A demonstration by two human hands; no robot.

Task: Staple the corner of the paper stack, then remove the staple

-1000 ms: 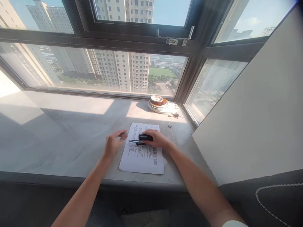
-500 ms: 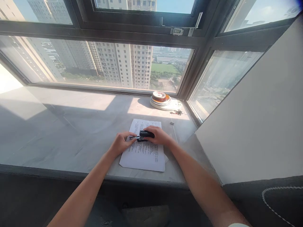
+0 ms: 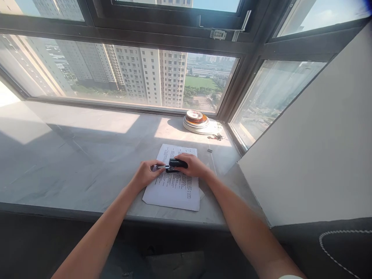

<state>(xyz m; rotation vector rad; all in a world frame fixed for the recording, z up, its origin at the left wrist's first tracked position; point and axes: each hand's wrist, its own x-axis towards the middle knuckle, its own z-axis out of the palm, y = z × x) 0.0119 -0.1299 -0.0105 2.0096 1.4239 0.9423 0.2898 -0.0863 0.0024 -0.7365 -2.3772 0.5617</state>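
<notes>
A black stapler (image 3: 178,162) is held just over the printed sheets, its front end pointing left. Its black upper part and lower base stand apart, with a silver metal part showing between and ahead of them. My right hand (image 3: 192,164) is wrapped round the back of the stapler. With thumb and fingers, my left hand (image 3: 144,173) pinches the silver metal part at the stapler's front. Whether that part has staples inside is too small to tell. The white printed sheets (image 3: 171,195) lie under both hands on the stone sill.
Small grey strips (image 3: 209,150), perhaps staples, lie right of the sheets. Stacked round coils (image 3: 196,121) and a small dark tangle of wire (image 3: 216,137) sit near the window corner. A white wall (image 3: 305,155) bounds the sill (image 3: 72,170) on the right.
My left hand and the silver part have shifted slightly left, and a little more metal seems to show ahead of the stapler. The view has tilted and moved slightly.
</notes>
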